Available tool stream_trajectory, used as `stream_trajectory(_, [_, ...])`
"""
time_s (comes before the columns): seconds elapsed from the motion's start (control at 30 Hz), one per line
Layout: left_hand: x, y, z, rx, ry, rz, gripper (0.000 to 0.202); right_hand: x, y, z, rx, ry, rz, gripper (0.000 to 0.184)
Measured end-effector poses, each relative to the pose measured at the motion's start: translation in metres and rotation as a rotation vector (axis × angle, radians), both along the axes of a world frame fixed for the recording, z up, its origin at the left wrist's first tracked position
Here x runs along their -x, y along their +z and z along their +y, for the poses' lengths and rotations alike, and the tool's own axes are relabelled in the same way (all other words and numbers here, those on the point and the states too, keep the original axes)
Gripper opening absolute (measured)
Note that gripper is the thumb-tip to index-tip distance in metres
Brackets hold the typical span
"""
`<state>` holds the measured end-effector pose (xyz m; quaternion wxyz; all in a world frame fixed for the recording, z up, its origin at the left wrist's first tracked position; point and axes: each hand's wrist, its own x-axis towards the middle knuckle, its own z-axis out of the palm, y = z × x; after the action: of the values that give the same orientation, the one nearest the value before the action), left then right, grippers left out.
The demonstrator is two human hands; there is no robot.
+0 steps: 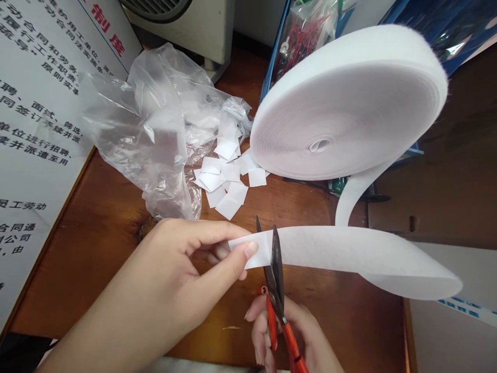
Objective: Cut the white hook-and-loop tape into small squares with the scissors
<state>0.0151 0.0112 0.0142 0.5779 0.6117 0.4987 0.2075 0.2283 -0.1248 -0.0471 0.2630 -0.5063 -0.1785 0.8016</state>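
My left hand (pixel 182 274) pinches the free end of a white tape strip (pixel 349 254) between thumb and fingers. The strip runs right, loops back and feeds up to a large white tape roll (pixel 349 103) standing tilted at the back right. My right hand (pixel 287 331) grips red-handled scissors (pixel 275 280); their dark blades stand upright across the strip, just right of my left fingertips. A pile of small white cut squares (pixel 229 176) lies on the brown wooden table (pixel 97 248) behind the hands.
A crumpled clear plastic bag (pixel 147 124) lies at the back left beside the squares. A white board with printed text (pixel 34 129) leans along the left. Blue bins with bagged parts (pixel 306 31) stand behind the roll. A pale box (pixel 454 321) sits at the right front.
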Motion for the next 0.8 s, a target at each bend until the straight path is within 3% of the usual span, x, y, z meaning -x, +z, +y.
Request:
stream_trajectory(0.33, [-0.004, 0.004, 0.003, -0.072, -0.029, 0.009, 0.034, -0.002, 0.011, 0.01, -0.06, 0.104, -0.103, 0.076])
stream_trajectory(0.53, [-0.003, 0.002, 0.0, -0.046, -0.011, 0.003, 0.033, 0.001, 0.009, 0.005, -0.023, 0.075, -0.139, 0.071])
stream_trajectory(0.7, [-0.003, -0.002, -0.002, -0.015, 0.016, -0.011, 0.03, 0.007, 0.009, 0.005, 0.04, -0.028, -0.066, 0.067])
stream_trajectory(0.8, [-0.003, -0.003, -0.001, 0.021, 0.003, -0.009, 0.029, 0.008, 0.013, 0.011, 0.075, -0.003, -0.068, 0.067])
